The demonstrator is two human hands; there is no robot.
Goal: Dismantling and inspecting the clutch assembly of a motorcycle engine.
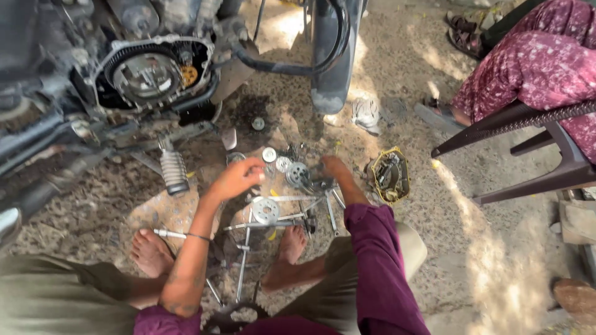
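I squat on dusty ground beside a motorcycle with its engine side cover off, the round clutch assembly (pixel 148 75) exposed. My left hand (pixel 237 178) reaches forward over a pile of metal parts, its fingers curled near a small round disc (pixel 269 154); whether it grips anything I cannot tell. My right hand (pixel 336 167) rests low on the ground beside a perforated round plate (pixel 298 174) and a toothed wheel (pixel 266 211). Several long wrenches (pixel 285 217) lie between my bare feet.
The motorcycle's footpeg (pixel 173 169) and front tyre (pixel 331 56) stand close ahead. A removed engine cover (pixel 389 175) lies to the right. Another person in patterned clothes sits on a dark plastic chair (pixel 546 149) at the right, sandals nearby.
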